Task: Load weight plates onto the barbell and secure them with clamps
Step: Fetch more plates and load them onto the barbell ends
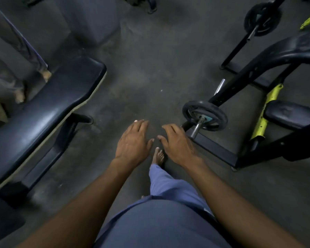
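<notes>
Both hands are extended forward over the bare concrete floor [141,72], palms down. The left hand [133,142] has its fingers straight and loosely together; its grip is fully open and holds nothing. The right hand [176,143] has its fingers relaxed and slightly spread; its grip is likewise open and empty, with the fingertips near the end of the barbell but apart from it.

The barbell [198,125] lies low to the right of the right hand, its chrome sleeve end pointing toward the camera. One black weight plate [205,115] sits on that sleeve, upright and slightly tilted. Whether a clamp is fitted cannot be told. The bar rests within the black frame of a preacher-curl bench [268,56], which carries yellow adjuster parts.

A second plate [262,18] is mounted on another bar at upper right, well apart from the hands. A black padded bench [48,108] stands to the left. A bare foot [158,156] and blue trouser leg [170,185] show between the forearms
</notes>
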